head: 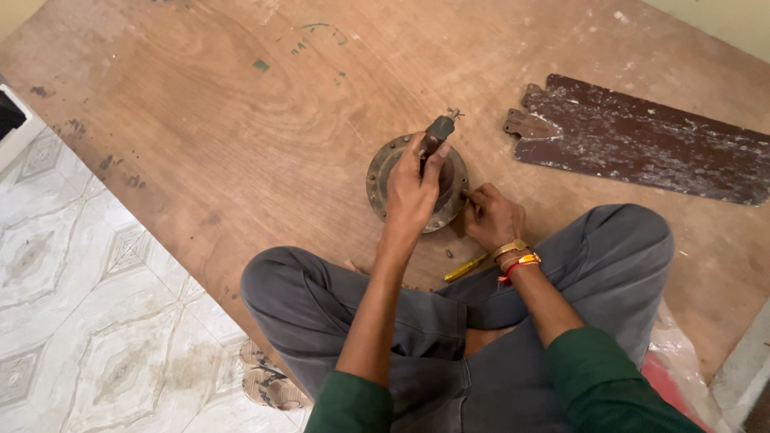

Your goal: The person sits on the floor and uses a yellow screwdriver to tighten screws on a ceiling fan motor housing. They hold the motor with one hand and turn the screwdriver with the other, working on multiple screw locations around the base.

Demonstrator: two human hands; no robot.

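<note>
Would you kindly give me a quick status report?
Left hand grips shaft of round metal housing. Right hand at its rim. Yellow screwdriver lying nearby.

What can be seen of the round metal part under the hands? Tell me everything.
The round metal part is a worn, rusty-brown disc with a raised rim and small holes around its edge. It lies flat on the wooden board, just ahead of the person's crossed legs. A dark shaft stands up from its middle. The left hand covers its centre, gripping that shaft; the right hand touches its right edge.
</note>
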